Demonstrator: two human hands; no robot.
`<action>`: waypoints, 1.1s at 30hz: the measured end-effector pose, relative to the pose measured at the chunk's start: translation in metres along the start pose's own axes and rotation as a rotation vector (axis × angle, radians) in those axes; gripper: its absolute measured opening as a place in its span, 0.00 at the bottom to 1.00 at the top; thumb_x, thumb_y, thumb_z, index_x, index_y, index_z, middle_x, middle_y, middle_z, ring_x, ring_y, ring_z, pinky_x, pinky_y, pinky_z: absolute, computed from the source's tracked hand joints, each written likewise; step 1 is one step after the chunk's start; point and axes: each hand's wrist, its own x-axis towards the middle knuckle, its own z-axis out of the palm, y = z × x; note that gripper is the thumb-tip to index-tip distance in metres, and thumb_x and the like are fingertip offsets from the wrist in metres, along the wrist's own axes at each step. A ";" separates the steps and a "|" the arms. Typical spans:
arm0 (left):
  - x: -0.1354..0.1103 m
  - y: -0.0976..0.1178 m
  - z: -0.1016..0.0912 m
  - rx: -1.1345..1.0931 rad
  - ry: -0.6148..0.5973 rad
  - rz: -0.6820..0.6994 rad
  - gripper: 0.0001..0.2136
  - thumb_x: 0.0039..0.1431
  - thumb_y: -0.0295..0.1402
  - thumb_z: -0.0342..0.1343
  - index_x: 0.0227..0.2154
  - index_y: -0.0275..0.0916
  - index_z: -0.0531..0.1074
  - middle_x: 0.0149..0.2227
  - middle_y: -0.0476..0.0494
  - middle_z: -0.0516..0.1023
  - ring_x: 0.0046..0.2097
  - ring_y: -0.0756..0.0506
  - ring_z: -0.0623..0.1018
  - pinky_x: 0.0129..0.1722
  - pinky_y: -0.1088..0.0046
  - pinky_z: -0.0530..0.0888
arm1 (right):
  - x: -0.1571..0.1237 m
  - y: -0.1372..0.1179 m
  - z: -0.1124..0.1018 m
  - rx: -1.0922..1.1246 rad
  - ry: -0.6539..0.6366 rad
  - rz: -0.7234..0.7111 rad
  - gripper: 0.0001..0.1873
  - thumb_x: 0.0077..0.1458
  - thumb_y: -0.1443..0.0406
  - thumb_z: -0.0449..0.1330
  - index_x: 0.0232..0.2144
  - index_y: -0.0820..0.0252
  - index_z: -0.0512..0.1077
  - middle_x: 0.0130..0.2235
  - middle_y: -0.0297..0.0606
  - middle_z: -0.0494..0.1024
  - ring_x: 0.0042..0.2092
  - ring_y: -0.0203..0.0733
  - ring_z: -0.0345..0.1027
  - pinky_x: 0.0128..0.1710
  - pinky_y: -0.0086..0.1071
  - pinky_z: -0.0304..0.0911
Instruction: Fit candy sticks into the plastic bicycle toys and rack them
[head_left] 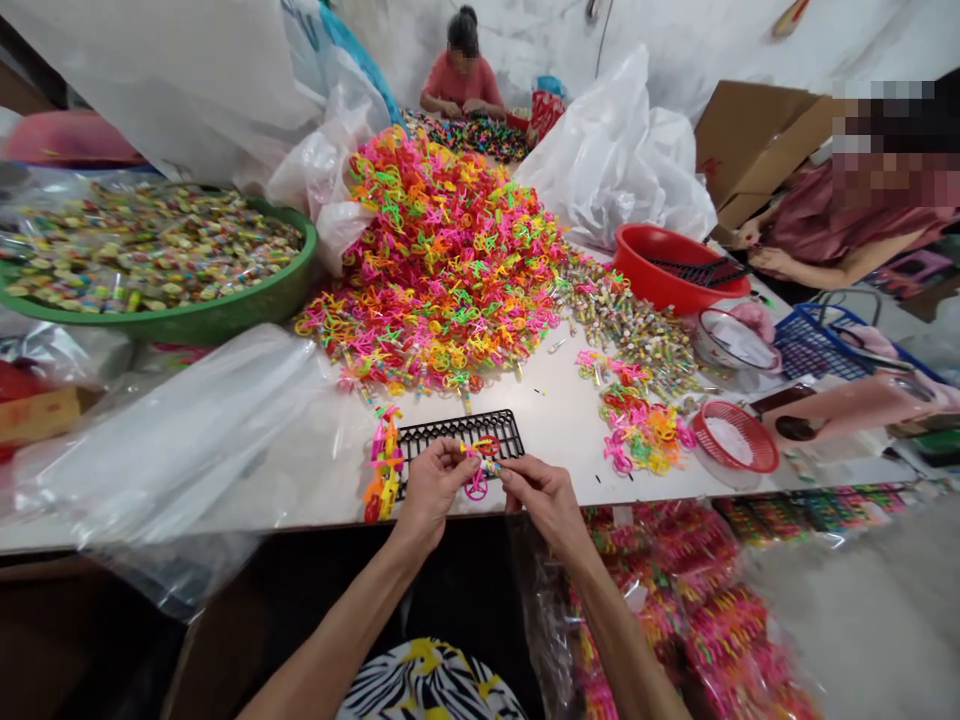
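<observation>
1. Fingertips of the left hand point(433, 490) and right hand point(547, 500) are pressed together, pinching a small bundle of plastic pieces point(480, 458) over the bench's point(315, 525) front edge; a pink ring point(475, 486) hangs below. This looks like a hand-assembly step.
2. Black rack point(457, 435) lies just behind the hands, with a colored strip point(385, 465) at its left end.
3. Counts: 2 hands, 1 rack, 1 big heap of plastic shapes point(442, 270), 1 green basin point(247, 295), 2 red baskets point(660, 290) (1 smaller point(739, 440)), and 2 co-workers point(461, 85) point(862, 215) (exact piece counts are beyond telling).
</observation>
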 end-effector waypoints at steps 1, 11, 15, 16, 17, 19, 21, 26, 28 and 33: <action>0.000 0.000 0.000 0.045 -0.010 0.011 0.12 0.35 0.31 0.65 0.24 0.35 0.68 0.21 0.52 0.73 0.23 0.54 0.71 0.23 0.80 0.68 | 0.000 0.000 0.000 -0.076 -0.012 -0.031 0.11 0.51 0.60 0.56 0.33 0.58 0.76 0.21 0.31 0.67 0.21 0.33 0.61 0.22 0.28 0.58; -0.016 0.047 -0.026 0.695 0.105 0.580 0.13 0.51 0.33 0.54 0.41 0.40 0.69 0.37 0.46 0.74 0.37 0.48 0.75 0.39 0.73 0.71 | 0.023 0.014 0.033 -0.578 0.006 -0.346 0.06 0.51 0.70 0.53 0.30 0.59 0.70 0.30 0.37 0.70 0.32 0.38 0.63 0.33 0.30 0.57; -0.005 0.074 -0.059 0.852 0.280 0.764 0.11 0.57 0.33 0.48 0.41 0.38 0.70 0.43 0.44 0.73 0.47 0.46 0.71 0.51 0.67 0.65 | 0.054 0.029 0.065 -0.142 -0.086 -0.156 0.04 0.49 0.66 0.52 0.28 0.59 0.66 0.24 0.31 0.67 0.25 0.34 0.60 0.25 0.26 0.57; -0.001 0.075 -0.064 0.868 0.262 0.751 0.12 0.58 0.34 0.47 0.41 0.38 0.70 0.44 0.43 0.73 0.49 0.46 0.71 0.52 0.65 0.64 | 0.062 0.032 0.073 -0.031 -0.108 -0.115 0.04 0.48 0.65 0.53 0.28 0.59 0.66 0.23 0.30 0.67 0.24 0.33 0.60 0.24 0.26 0.56; 0.004 0.072 -0.067 0.881 0.228 0.724 0.13 0.58 0.34 0.46 0.42 0.38 0.70 0.46 0.43 0.72 0.50 0.46 0.70 0.53 0.64 0.63 | 0.069 0.033 0.081 0.047 -0.116 -0.092 0.03 0.46 0.65 0.53 0.27 0.59 0.65 0.22 0.29 0.67 0.24 0.33 0.59 0.24 0.26 0.56; 0.012 0.061 -0.070 0.896 0.167 0.668 0.15 0.59 0.36 0.44 0.46 0.39 0.68 0.51 0.42 0.69 0.54 0.45 0.67 0.56 0.62 0.61 | 0.082 0.035 0.093 0.100 -0.095 -0.085 0.03 0.42 0.66 0.55 0.24 0.60 0.65 0.22 0.28 0.67 0.25 0.33 0.59 0.24 0.25 0.57; 0.016 0.051 -0.069 0.898 0.132 0.622 0.17 0.60 0.37 0.42 0.50 0.39 0.65 0.56 0.41 0.64 0.58 0.46 0.62 0.58 0.62 0.57 | 0.089 0.033 0.098 0.075 -0.072 -0.094 0.02 0.40 0.67 0.56 0.23 0.60 0.66 0.22 0.29 0.68 0.26 0.33 0.60 0.26 0.25 0.58; 0.018 0.052 -0.072 0.893 -0.018 0.510 0.20 0.61 0.38 0.41 0.56 0.43 0.58 0.63 0.46 0.50 0.63 0.47 0.50 0.61 0.62 0.49 | 0.091 0.027 0.093 -0.004 -0.111 -0.139 0.03 0.41 0.69 0.54 0.21 0.61 0.68 0.23 0.30 0.68 0.27 0.34 0.61 0.29 0.26 0.58; 0.019 0.058 -0.075 0.860 -0.043 0.469 0.21 0.62 0.39 0.40 0.57 0.43 0.56 0.63 0.47 0.49 0.63 0.48 0.48 0.62 0.63 0.47 | 0.092 0.027 0.095 -0.064 -0.066 -0.200 0.03 0.41 0.69 0.54 0.20 0.61 0.68 0.25 0.31 0.68 0.29 0.34 0.61 0.29 0.26 0.57; 0.023 0.056 -0.077 0.934 -0.091 0.466 0.22 0.62 0.39 0.39 0.58 0.42 0.53 0.64 0.46 0.45 0.64 0.47 0.46 0.61 0.63 0.47 | 0.102 0.034 0.109 -0.188 -0.085 -0.229 0.05 0.44 0.69 0.55 0.20 0.61 0.68 0.23 0.30 0.67 0.27 0.33 0.59 0.27 0.25 0.55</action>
